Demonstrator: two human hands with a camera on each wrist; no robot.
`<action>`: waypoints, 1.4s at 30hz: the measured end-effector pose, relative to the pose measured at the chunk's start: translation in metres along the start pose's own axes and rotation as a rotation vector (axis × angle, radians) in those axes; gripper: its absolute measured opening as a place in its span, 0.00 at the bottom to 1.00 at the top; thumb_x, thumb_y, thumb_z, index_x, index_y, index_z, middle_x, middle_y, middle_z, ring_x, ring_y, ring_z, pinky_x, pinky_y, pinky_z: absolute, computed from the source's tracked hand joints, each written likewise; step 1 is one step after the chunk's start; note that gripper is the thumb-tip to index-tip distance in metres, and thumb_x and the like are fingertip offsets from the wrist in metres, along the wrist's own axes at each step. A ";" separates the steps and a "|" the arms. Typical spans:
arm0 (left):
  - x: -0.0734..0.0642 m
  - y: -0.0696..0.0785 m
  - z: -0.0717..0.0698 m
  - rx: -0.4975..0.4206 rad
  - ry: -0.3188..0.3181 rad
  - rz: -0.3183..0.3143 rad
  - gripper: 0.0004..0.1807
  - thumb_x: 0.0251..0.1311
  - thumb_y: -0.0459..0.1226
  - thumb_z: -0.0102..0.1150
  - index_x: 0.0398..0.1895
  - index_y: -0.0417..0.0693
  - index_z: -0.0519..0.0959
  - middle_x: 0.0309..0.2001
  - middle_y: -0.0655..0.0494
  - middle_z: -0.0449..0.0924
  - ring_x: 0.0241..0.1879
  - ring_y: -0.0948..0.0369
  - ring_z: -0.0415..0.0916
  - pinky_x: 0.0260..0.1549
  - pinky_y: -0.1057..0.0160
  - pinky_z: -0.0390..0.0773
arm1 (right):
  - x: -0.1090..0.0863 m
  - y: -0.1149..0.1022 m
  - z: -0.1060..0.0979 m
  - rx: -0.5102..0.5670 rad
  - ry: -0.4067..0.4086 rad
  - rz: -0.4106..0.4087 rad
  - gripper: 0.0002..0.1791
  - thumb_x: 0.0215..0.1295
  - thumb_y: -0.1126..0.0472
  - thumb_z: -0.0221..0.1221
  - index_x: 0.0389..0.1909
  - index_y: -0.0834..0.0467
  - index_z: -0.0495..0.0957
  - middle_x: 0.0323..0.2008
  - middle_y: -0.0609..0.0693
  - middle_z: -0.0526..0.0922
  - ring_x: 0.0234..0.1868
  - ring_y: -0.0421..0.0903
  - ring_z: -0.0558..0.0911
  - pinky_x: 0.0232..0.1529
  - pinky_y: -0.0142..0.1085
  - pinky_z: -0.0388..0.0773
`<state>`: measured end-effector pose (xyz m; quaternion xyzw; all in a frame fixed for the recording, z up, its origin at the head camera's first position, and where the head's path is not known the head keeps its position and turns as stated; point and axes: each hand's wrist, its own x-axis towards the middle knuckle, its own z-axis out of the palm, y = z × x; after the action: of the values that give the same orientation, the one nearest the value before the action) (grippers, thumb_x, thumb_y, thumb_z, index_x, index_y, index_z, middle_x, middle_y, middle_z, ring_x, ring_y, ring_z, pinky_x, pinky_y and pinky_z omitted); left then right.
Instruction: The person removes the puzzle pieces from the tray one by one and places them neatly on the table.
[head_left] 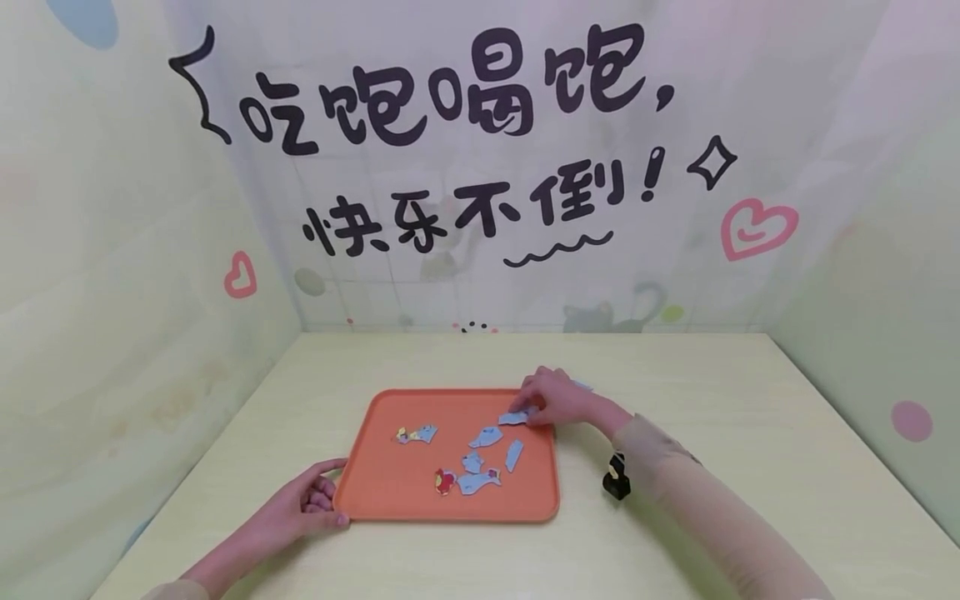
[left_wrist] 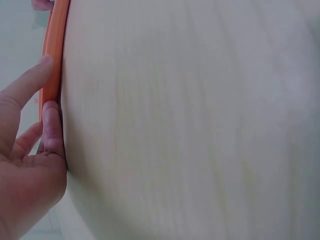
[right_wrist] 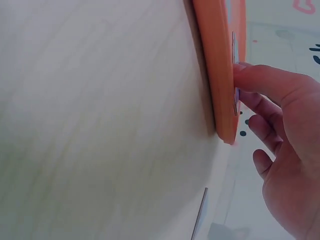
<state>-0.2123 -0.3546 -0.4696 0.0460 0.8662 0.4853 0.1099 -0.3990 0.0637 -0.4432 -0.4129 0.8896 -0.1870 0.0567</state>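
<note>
The fingers of the right hand [head_left: 553, 395] pinched a light-blue puzzle piece [head_left: 512, 418] inside the orange tray's [head_left: 397, 496] far right corner. The left hand [head_left: 303, 500] gripped the tray's near left corner. Other puzzle pieces [head_left: 486, 437] lay on the tray, which rested on the bench [head_left: 600, 550].

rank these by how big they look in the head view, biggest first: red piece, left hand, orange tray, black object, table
1. table
2. orange tray
3. left hand
4. black object
5. red piece
</note>
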 end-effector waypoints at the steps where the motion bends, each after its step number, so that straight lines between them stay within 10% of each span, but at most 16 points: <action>1: 0.000 0.000 0.000 -0.002 -0.002 0.003 0.53 0.50 0.41 0.75 0.75 0.37 0.55 0.45 0.45 0.72 0.36 0.66 0.71 0.36 0.71 0.76 | 0.000 0.000 -0.001 -0.003 0.004 -0.001 0.13 0.62 0.58 0.66 0.47 0.47 0.87 0.42 0.44 0.83 0.42 0.42 0.67 0.43 0.40 0.56; 26: -0.003 0.003 0.001 0.000 -0.003 -0.034 0.51 0.51 0.41 0.74 0.75 0.39 0.55 0.45 0.46 0.72 0.38 0.65 0.72 0.38 0.70 0.75 | -0.037 0.047 -0.055 0.062 0.321 -0.029 0.14 0.54 0.68 0.65 0.42 0.53 0.87 0.41 0.51 0.84 0.47 0.55 0.75 0.48 0.43 0.62; 42: 0.001 0.003 0.001 0.017 0.001 -0.008 0.52 0.49 0.42 0.75 0.74 0.39 0.56 0.45 0.45 0.72 0.38 0.66 0.72 0.38 0.71 0.76 | -0.078 0.089 -0.065 0.157 0.446 0.116 0.16 0.55 0.70 0.63 0.45 0.56 0.87 0.38 0.53 0.84 0.48 0.56 0.74 0.51 0.47 0.65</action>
<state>-0.2127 -0.3525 -0.4680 0.0431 0.8706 0.4774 0.1108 -0.4283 0.1938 -0.4218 -0.3039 0.8850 -0.3387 -0.0987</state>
